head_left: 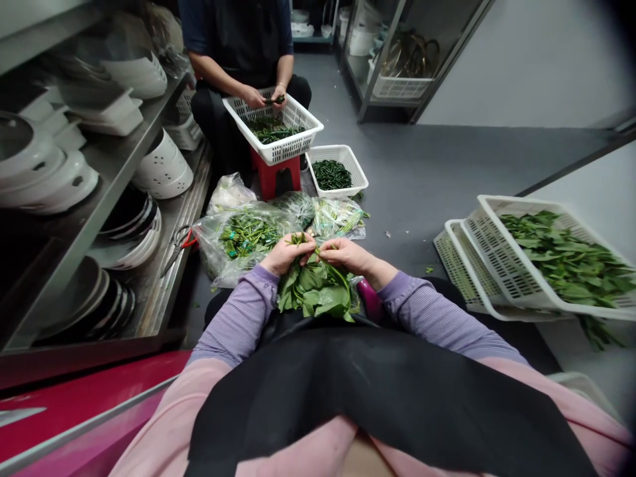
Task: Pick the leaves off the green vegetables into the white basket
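A bunch of leafy greens [318, 288] hangs over my lap, its broad leaves pointing down and its stems up between my hands. My left hand [292, 253] is closed around the stems at the top of the bunch. Close beside it, my right hand [345, 255] pinches a green stem between thumb and fingers. The two hands nearly touch. Just beyond them lies an open plastic bag of green stalks [248, 232], with another clear bag of greens [338, 217] to its right.
Across from me a seated person [238, 53] handles greens over a white basket [273, 154] on a red stool [279, 179]. A smaller basket [362, 179] holds dark green pods. Stacked baskets of leaves [571, 258] stand right. Red-handled scissors [179, 246] lie on the left shelf among dishes.
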`<state>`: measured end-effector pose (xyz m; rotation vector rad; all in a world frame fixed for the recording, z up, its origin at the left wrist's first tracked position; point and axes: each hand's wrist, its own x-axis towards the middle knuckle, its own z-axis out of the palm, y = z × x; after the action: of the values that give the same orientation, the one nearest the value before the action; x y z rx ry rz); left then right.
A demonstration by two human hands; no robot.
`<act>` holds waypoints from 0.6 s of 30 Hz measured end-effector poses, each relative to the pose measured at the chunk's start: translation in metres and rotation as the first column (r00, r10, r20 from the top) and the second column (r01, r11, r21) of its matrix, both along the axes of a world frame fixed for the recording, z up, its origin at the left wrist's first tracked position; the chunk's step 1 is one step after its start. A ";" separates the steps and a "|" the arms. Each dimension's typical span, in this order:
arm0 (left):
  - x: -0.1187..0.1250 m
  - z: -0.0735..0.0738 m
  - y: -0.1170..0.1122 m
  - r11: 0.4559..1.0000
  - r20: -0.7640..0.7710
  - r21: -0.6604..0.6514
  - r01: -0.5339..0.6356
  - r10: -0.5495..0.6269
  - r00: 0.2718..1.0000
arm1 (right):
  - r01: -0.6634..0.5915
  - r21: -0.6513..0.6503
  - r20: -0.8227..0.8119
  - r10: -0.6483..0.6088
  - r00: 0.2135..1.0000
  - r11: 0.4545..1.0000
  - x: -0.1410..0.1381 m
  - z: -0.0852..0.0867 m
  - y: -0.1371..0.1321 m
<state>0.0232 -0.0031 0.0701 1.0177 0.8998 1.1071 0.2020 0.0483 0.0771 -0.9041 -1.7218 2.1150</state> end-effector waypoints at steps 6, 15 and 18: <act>0.001 -0.002 -0.001 0.996 -0.073 0.091 -0.013 0.020 0.997 | 0.181 0.115 0.031 -0.185 0.982 0.977 -0.010 -0.001 -0.001; -0.002 -0.007 0.002 0.986 0.096 0.085 -0.141 0.133 0.986 | 0.243 -0.300 -0.024 -0.261 0.965 0.923 0.007 -0.021 0.000; -0.004 -0.009 0.004 0.991 0.086 0.068 -0.111 0.105 0.991 | -0.033 -0.383 -0.111 -0.011 0.994 0.923 0.016 -0.017 -0.014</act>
<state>0.0193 0.0010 0.0614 0.9842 0.8615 1.2724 0.2179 0.0342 0.0599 -0.8504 -1.2802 2.5108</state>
